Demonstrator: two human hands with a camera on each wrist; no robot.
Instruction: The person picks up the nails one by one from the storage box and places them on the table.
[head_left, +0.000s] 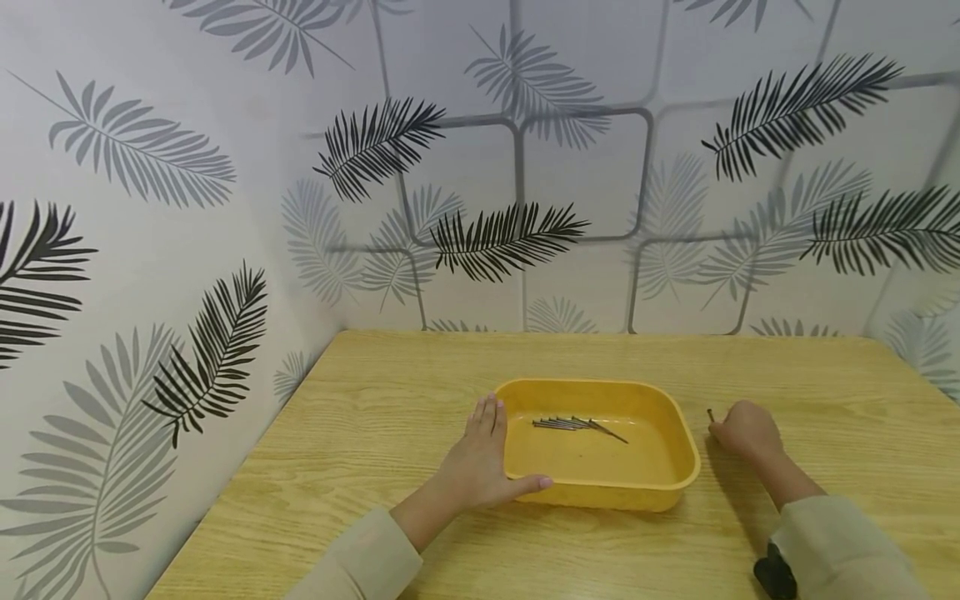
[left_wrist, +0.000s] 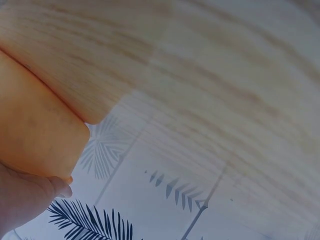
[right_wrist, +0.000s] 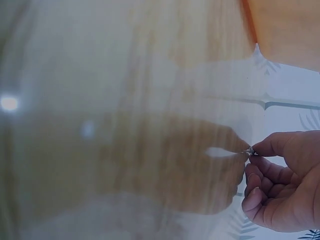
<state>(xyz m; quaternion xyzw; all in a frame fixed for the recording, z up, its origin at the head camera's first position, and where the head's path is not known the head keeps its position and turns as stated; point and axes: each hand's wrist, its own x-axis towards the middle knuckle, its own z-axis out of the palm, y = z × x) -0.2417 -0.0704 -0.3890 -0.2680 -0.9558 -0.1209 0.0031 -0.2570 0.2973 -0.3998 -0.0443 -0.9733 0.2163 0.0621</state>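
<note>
On the wooden table stands a yellow plastic tray [head_left: 600, 492] with several metal nails [head_left: 558, 424] lying on its floor. My left hand [head_left: 480, 467] rests along the tray's left end, fingers straight on the outside and the thumb over the near rim. Right of the tray, low over the table, my right hand [head_left: 746, 429] pinches one nail [head_left: 711, 415] between thumb and forefinger. In the right wrist view the pinched nail [right_wrist: 249, 150] shows only as a small tip, the rest hidden by the fingers. The left wrist view shows the tray's wall [left_wrist: 40, 120] beside my thumb.
The wooden table [head_left: 390, 383] reaches back to a wall [head_left: 480, 283] with a leaf pattern. Another patterned wall [head_left: 247, 242] borders the table's left side. A black object [head_left: 775, 573] sits at the right sleeve.
</note>
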